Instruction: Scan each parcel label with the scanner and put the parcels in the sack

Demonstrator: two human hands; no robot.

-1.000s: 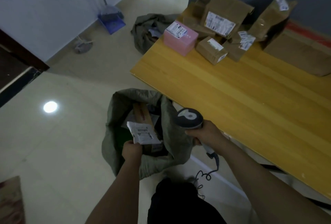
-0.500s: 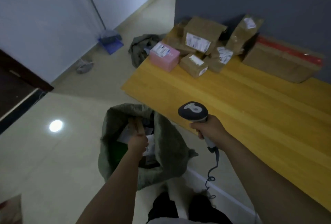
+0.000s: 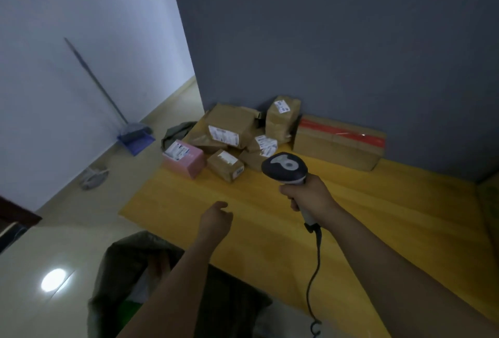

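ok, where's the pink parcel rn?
Head view, left of centre: the pink parcel sits at the far left corner of the yellow table, just left of a small brown box.

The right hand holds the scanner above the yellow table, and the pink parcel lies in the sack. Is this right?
No: the head view shows the pink parcel on the yellow table, beside the brown parcels, not in the sack. The right hand does hold the scanner above the table.

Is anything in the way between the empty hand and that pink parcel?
Nothing visible. Only bare table lies between the left hand and the pink parcel; the right hand holds the scanner off to the side.
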